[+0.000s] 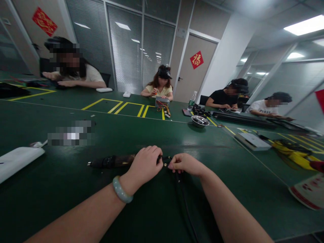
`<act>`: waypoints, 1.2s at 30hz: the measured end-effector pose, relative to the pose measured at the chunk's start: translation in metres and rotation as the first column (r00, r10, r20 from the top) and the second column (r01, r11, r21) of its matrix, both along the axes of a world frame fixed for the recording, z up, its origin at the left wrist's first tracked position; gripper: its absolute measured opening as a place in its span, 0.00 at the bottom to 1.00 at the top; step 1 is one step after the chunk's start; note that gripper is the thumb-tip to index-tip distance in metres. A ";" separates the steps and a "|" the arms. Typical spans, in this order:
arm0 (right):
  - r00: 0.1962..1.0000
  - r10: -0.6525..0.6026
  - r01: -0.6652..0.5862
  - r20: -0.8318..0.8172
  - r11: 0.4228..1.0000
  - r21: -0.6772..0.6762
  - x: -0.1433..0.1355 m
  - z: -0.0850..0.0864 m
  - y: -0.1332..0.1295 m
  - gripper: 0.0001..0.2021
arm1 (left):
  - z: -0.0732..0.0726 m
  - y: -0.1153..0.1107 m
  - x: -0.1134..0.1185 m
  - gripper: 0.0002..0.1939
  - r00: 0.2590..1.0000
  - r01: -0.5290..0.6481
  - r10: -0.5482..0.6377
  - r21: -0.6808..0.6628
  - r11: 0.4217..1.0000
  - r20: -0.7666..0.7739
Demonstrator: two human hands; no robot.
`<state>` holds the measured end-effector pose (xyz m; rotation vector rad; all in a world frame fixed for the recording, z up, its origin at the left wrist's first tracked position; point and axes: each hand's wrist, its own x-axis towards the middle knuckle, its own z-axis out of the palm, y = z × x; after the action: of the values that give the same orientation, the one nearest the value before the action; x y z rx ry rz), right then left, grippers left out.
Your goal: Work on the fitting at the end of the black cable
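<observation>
A dark cylindrical tool (111, 161) with a metal tip lies on the green table (101, 202), its tip toward the left. My left hand (149, 162), a pale bracelet on its wrist, is wrapped round the tool's right end. Thumb and fingers of my right hand (184, 164) are pinched at the ends of short black leads, beside a small brass-coloured piece (165, 164) between the hands. From under my right hand a black cable (186, 202) runs down toward the table's near edge. What exactly the right fingertips grip is too small to tell.
A white device (20, 162) lies at the left. Beyond my hands stands a metal bowl (200, 121) near a water bottle (192, 99). To the right are a grey box (253, 141), yellow straps (293, 153) and a red-and-white tub (308, 192). Several people sit across the table.
</observation>
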<state>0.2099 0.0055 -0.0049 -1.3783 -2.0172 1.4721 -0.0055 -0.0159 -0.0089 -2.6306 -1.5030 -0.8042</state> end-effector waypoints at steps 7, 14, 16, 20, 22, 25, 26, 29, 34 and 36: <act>0.998 0.066 -0.066 -0.006 0.996 -0.055 -0.002 0.001 -0.003 0.14 | 0.002 -0.002 0.001 0.05 1.000 -0.011 0.011 -0.006 1.000 0.022; 0.997 0.063 -0.066 -0.034 0.994 -0.092 -0.003 -0.003 -0.003 0.15 | 0.000 0.001 0.000 0.08 0.998 0.024 -0.023 -0.012 1.000 0.056; 0.998 0.048 -0.051 -0.029 0.995 -0.092 -0.003 -0.003 -0.003 0.14 | 0.001 0.001 -0.001 0.08 0.998 0.050 -0.049 -0.012 0.999 0.046; 0.998 -0.022 0.024 0.056 0.999 -0.036 -0.003 -0.005 0.000 0.13 | 0.002 0.001 -0.002 0.08 0.996 0.089 -0.089 -0.014 0.996 0.019; 0.992 -0.079 0.078 0.097 0.997 0.008 -0.003 -0.007 0.001 0.12 | 0.001 0.002 -0.002 0.08 0.996 0.086 -0.086 -0.004 0.996 0.005; 0.983 -0.151 0.146 0.105 0.988 0.054 -0.004 -0.009 0.002 0.09 | -0.003 0.005 -0.002 0.10 0.998 0.064 -0.064 0.016 0.998 -0.012; 0.981 -0.165 0.160 0.104 0.985 0.061 -0.004 -0.010 0.003 0.09 | -0.004 0.005 -0.002 0.10 0.998 0.058 -0.058 0.019 0.998 -0.018; 0.981 -0.167 0.161 0.096 0.985 0.066 -0.005 -0.010 0.004 0.09 | -0.005 0.007 -0.002 0.09 0.998 0.059 -0.058 0.015 0.998 -0.037; 0.992 -0.122 0.120 0.042 0.992 0.042 -0.003 -0.010 0.005 0.11 | -0.005 0.009 -0.002 0.09 0.996 0.083 -0.083 0.012 0.996 -0.045; 0.994 -0.109 0.108 0.025 0.993 0.036 -0.002 -0.010 0.006 0.12 | -0.006 0.010 -0.002 0.10 0.995 0.089 -0.089 0.013 0.996 -0.042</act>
<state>0.2078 0.0110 -0.0148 -1.4766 -1.9408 1.3736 -0.0072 -0.0063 -0.0145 -2.7030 -1.3738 -0.7584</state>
